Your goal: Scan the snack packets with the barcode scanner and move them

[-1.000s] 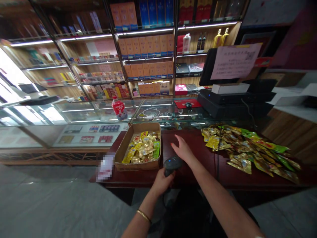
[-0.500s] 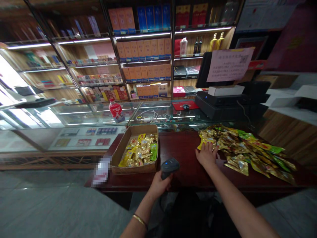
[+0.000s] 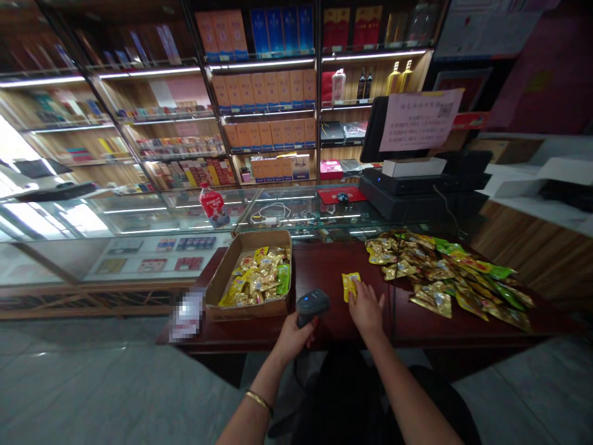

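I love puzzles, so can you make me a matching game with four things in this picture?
Things
1. Scanner
2. Lone yellow packet
3. Cardboard box
4. Computer mouse

Places
A. On the red mat
B. Partly hidden by the right hand
C. In the left hand
D. Holding shiny packets

Pairs: 1-C, 2-B, 3-D, 4-A

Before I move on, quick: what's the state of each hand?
Left hand: closed around the handle of the barcode scanner.
Right hand: over part of the yellow snack packet; whether it grips cannot be told.
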`<state>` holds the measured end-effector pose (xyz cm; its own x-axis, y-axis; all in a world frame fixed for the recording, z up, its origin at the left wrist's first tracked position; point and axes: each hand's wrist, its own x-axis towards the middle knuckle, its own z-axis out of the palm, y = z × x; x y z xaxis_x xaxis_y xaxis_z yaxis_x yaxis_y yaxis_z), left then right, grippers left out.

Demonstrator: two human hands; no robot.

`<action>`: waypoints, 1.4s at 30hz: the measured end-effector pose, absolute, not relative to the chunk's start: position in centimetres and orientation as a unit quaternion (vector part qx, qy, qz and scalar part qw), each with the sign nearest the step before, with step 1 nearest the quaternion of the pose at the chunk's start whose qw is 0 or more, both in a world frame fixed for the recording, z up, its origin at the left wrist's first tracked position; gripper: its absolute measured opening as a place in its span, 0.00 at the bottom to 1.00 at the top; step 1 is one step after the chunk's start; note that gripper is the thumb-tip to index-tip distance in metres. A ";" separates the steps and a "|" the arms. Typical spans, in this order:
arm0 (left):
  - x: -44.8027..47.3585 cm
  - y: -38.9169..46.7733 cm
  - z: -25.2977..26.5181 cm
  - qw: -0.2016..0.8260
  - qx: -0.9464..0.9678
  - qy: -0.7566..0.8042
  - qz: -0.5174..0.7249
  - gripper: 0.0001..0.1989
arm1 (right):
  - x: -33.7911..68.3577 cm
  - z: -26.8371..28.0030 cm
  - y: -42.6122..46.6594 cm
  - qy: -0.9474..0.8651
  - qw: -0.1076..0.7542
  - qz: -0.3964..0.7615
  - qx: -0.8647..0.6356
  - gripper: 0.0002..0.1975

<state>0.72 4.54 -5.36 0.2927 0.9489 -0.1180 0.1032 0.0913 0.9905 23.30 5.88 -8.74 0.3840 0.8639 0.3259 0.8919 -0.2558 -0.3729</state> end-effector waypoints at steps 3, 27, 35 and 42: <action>0.8 4.4 -5.3 0.580 0.563 0.458 0.370 0.19 | 23.5 -8.7 5.8 -0.555 0.292 -0.019 -0.779 0.23; 0.9 4.4 -5.1 0.579 0.561 0.458 0.374 0.20 | 24.4 -8.7 5.5 -0.529 0.426 0.128 -0.723 0.29; 0.7 4.5 -5.4 0.577 0.570 0.453 0.370 0.23 | 24.2 -8.5 5.4 -0.526 0.418 0.125 -0.730 0.29; 0.7 4.5 -5.7 0.585 0.559 0.446 0.383 0.24 | 24.2 -9.0 5.6 -0.517 0.416 0.124 -0.738 0.31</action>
